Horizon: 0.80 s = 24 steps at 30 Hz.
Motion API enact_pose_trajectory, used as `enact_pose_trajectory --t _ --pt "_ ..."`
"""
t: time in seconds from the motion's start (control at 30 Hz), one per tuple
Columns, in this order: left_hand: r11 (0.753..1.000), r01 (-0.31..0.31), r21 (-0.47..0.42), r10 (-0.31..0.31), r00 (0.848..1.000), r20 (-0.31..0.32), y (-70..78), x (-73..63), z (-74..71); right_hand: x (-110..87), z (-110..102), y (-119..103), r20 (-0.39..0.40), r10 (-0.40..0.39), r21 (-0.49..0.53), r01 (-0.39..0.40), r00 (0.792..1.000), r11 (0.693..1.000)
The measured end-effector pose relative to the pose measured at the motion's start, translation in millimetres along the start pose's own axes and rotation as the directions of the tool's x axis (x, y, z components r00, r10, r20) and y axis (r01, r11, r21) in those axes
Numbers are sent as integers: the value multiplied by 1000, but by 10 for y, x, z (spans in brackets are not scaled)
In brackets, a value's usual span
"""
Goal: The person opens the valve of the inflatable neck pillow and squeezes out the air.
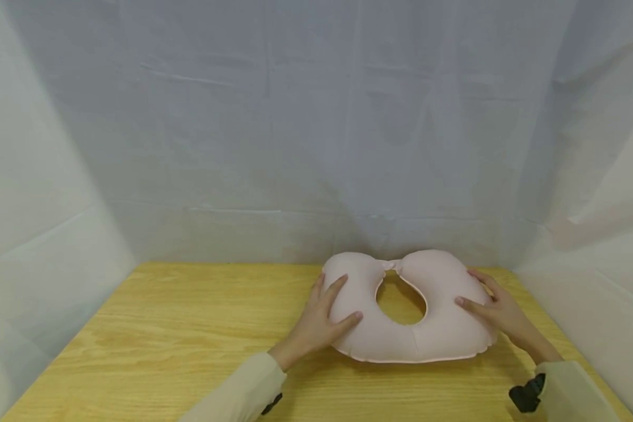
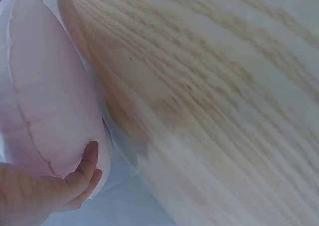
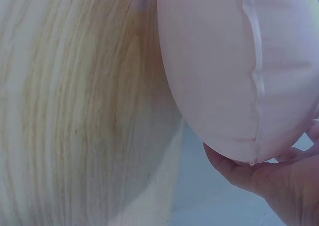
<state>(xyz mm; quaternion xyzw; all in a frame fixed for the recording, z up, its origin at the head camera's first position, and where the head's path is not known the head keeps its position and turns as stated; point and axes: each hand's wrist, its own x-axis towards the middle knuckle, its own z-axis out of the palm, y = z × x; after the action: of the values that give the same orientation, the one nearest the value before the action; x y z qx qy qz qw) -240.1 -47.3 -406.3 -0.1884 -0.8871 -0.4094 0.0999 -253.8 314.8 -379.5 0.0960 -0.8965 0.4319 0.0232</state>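
A pale pink, puffed-up U-shaped neck pillow (image 1: 445, 331) is held between both hands over the right part of the table, its two ends toward the back wall and joined by a small strap (image 1: 388, 265). My left hand (image 1: 319, 322) grips its left side, thumb on top and fingers spread along the edge. On the opposite side, my right hand (image 1: 506, 313) holds the rim with the thumb on the upper face. Both wrist views show a seam running round the pillow's side, with fingers (image 2: 88, 161) curled against it at the left and fingers (image 3: 232, 169) under it at the right.
The wood-grain table (image 1: 190, 316) extends to the left of the pillow. Pale sheeting (image 1: 295, 146) hangs behind the table and along both sides. A black piece (image 1: 527, 394) sits at the right sleeve cuff.
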Motion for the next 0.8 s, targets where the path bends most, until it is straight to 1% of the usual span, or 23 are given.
enact_pose_trajectory --t 0.27,0.47,0.63,0.7,0.8 --pt "1000 4 8 -4 1000 -14 -7 -42 -105 45 69 -58 -15 -6 -23 6 1000 1000" --pt "998 7 61 -6 1000 -13 -86 -75 -179 79 156 -125 -28 -12 -57 10 1000 998" --pt "997 -6 83 9 999 -32 -104 -91 -274 106 226 -193 -44 -56 -59 54 997 997" --pt "995 -2 99 6 999 -40 -110 -101 -321 115 260 -224 -51 -78 -56 75 996 996" --pt "992 0 125 5 999 -45 -132 -119 -390 125 317 -270 -55 -86 -51 83 995 995"
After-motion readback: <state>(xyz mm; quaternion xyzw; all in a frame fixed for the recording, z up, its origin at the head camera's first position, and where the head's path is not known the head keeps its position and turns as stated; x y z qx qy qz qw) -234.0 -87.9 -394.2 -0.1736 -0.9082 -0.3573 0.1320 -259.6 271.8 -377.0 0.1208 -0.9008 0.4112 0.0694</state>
